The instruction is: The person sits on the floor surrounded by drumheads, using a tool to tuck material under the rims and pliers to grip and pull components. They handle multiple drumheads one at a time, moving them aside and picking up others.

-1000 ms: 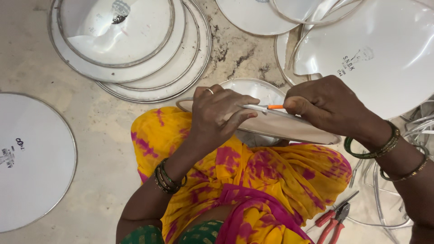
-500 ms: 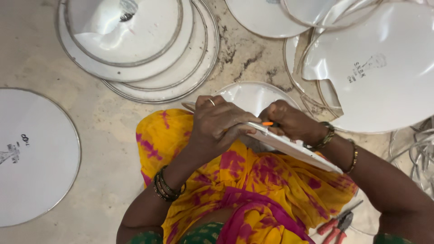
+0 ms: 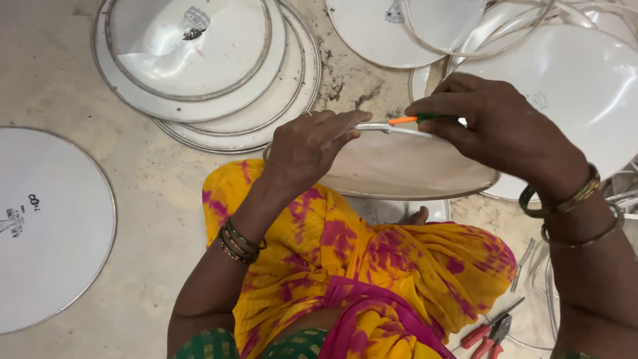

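Head view, looking down: the left hand presses its fingers closed over the near rim of a round white drum skin with a metal hoop, which rests tilted across the lap on yellow-and-pink patterned cloth. The right hand is closed around a small tool with an orange and green handle, its tip lying against the hoop's upper edge just beside the left fingertips. Stacked round white skins lie on the stone floor beyond. Red-handled pliers lie near the right forearm.
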